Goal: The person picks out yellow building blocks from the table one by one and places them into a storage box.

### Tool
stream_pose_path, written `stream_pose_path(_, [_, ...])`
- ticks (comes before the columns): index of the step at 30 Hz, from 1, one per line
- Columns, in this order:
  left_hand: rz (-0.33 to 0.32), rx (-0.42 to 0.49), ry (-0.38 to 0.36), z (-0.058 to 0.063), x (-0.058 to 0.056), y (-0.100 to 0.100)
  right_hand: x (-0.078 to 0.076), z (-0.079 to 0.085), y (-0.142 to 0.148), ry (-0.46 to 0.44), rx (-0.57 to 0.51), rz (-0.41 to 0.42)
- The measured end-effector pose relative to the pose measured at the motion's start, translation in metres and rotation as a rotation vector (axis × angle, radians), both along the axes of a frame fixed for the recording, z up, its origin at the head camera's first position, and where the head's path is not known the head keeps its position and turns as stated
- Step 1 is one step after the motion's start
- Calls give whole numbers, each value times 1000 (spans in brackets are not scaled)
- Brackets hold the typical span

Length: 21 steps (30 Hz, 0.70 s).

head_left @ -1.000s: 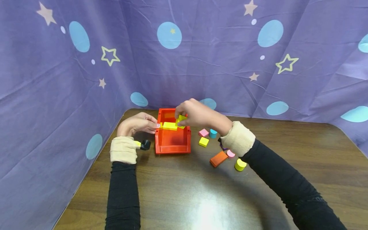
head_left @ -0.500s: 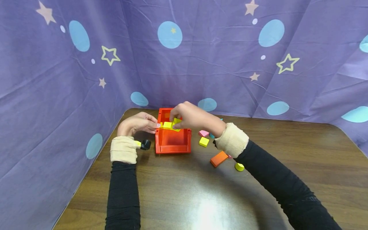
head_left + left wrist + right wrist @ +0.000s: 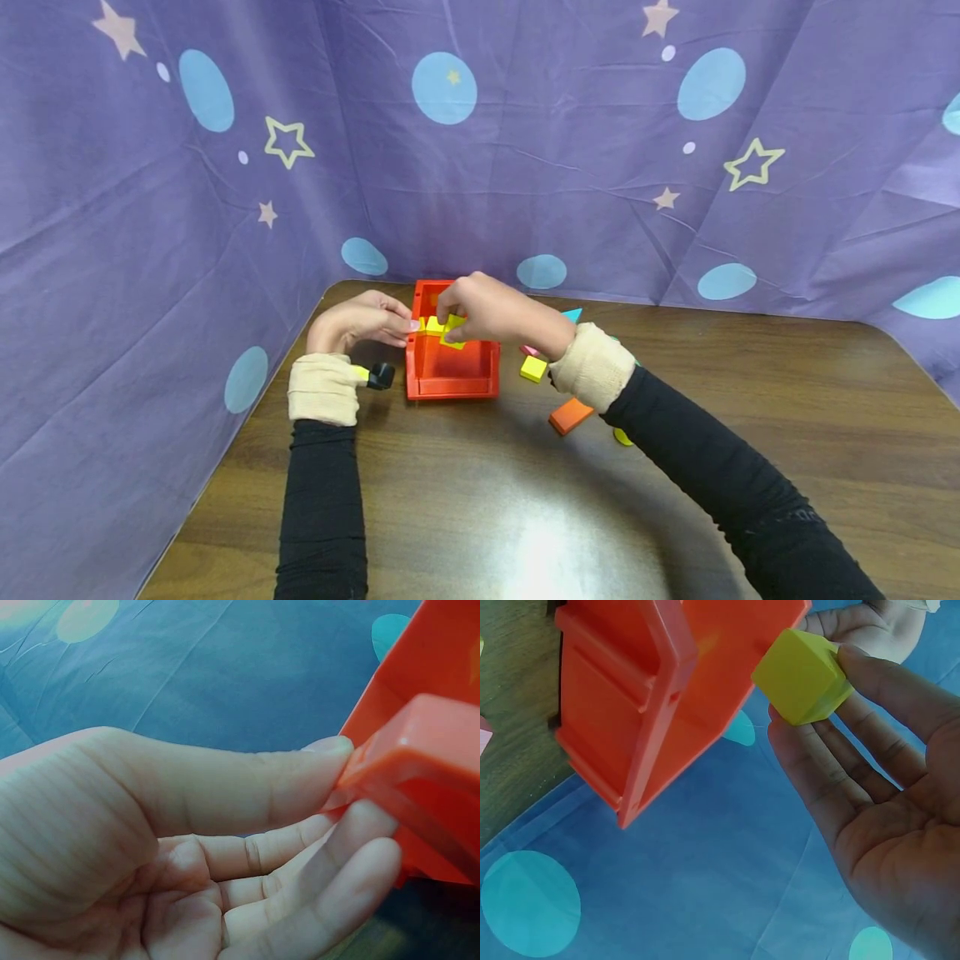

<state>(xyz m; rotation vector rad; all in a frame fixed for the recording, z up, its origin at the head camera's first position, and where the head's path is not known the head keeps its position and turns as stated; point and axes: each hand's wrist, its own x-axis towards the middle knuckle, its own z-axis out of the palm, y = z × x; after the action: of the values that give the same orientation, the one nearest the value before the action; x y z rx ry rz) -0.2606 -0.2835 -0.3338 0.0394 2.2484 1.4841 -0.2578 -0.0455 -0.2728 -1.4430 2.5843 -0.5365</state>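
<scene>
A red plastic tray [image 3: 453, 387] with raised walls sits on the table, shown at a slant in the right wrist view. My left hand [image 3: 358, 321] pinches its left wall between thumb and fingers; in the left wrist view the thumb [image 3: 300, 776] presses at the wall's edge. Over the tray, the thumb and fingers of my right hand [image 3: 498, 310] hold a yellow block [image 3: 802, 677]. More yellow pieces [image 3: 434, 326] lie in a row across the tray, between the left thumb and the held block, which partly covers them in the head view.
Right of the tray lie a small yellow block [image 3: 533, 368], an orange block [image 3: 570, 416] and a blue pointed piece [image 3: 573, 315]. A yellow round piece [image 3: 622, 437] is partly behind the right sleeve [image 3: 697, 467]. Purple patterned cloth [image 3: 487, 192] hangs along the table's back and left.
My right hand has moved left and slightly down in the head view with the yellow block, over the yellow row. The right forearm now hides more loose pieces. The left hand stays in place.
</scene>
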Motion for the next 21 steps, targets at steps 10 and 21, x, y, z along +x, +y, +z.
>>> stream_pose_path(10, [-11,-2,8,-2,-1,-1,-2,-7,-9,5,14,12])
stream_pose_path(21, [-25,14,5,2,2,-1,-4,-8,-22,29,79,2])
